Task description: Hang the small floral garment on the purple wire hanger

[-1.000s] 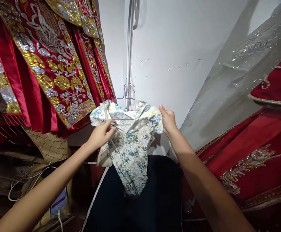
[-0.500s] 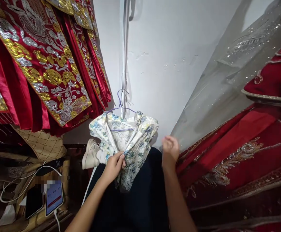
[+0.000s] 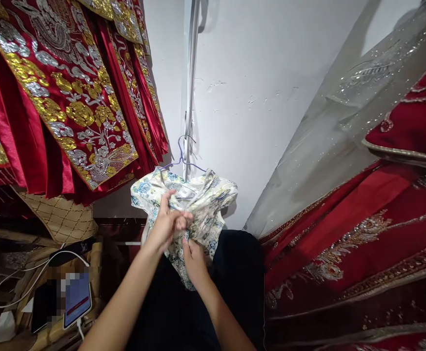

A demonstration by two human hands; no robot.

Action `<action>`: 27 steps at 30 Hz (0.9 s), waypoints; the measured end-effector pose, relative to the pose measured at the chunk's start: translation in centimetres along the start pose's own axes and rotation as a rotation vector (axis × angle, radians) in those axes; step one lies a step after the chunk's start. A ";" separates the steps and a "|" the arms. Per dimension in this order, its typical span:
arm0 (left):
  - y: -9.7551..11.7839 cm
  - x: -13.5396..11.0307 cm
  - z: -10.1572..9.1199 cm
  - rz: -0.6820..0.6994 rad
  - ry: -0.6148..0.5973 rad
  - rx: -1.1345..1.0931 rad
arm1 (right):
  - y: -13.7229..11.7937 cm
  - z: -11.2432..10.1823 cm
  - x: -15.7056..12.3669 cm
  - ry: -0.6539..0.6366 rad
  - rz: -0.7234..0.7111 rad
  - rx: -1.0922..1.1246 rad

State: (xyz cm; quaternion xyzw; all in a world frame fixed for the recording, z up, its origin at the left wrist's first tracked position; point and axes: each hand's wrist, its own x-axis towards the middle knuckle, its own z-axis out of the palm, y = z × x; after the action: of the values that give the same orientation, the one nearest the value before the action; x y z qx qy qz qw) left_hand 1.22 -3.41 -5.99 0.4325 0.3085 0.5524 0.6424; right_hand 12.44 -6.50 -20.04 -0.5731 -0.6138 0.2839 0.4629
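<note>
A white floral blouse (image 3: pixel 213 214) with blue and yellow flowers hangs on a thin purple wire hanger (image 3: pixel 182 158) in front of me. Its front panels lie close together below the V-shaped neckline. My left hand (image 3: pixel 167 224) is over the blouse's left front, fingers apart, with one finger raised toward the neckline and the others bent near the front edge. Lower down, my right hand (image 3: pixel 195 258) pinches the front edge of the blouse, thumb on top. The hem hangs over my dark trousers (image 3: pixel 238 273).
Red costumes (image 3: pixel 84 97) with gold and silver embroidery hang at the left. More red beaded fabric (image 3: pixel 344 229) and a sheer sequined veil (image 3: pixel 308 146) fill the right. A metal pole (image 3: pixel 190 73) runs up the white wall. A phone (image 3: pixel 77 300) with a cable lies on a bamboo surface, lower left.
My right hand has come in from the right and taken the blouse's front edge. My left hand has let go there and risen. The front panels are closer together, and the pale shoe is now hidden.
</note>
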 end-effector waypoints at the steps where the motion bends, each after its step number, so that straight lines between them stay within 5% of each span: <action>1: 1.5 1.3 0.2 0.032 0.009 0.002 | 0.1 -0.2 -0.1 0.003 -0.004 -0.028; 5: 6.5 5.9 1.5 0.176 0.021 0.038 | 1.1 -1.0 -0.4 0.004 -0.004 -0.112; 9: 8.6 6.8 2.8 0.268 0.010 0.085 | 1.8 -2.1 -0.5 -0.096 -0.019 -0.123; 13: 8.1 5.2 3.0 0.278 -0.095 0.204 | -2.0 -4.9 1.9 -0.275 -0.024 -0.031; 17: 6.8 3.9 2.5 0.293 -0.173 0.301 | -9.2 -9.0 7.6 -0.012 -0.247 0.113; 20: 6.4 3.6 2.1 0.345 -0.178 0.361 | -12.9 -11.0 11.7 -0.081 -0.474 0.012; 24: 5.9 3.9 1.1 0.341 -0.123 0.436 | -14.8 -11.2 14.5 -0.235 -0.580 -0.131; 27: 4.1 4.3 -0.4 0.259 -0.093 0.457 | -15.6 -10.7 15.3 -0.203 -0.635 -0.030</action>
State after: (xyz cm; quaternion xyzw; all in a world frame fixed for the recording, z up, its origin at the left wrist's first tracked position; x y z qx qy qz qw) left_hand -0.09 0.91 -2.12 0.6271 0.3375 0.5256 0.4653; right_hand 16.39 3.48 1.76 -0.3288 -0.8089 0.1720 0.4561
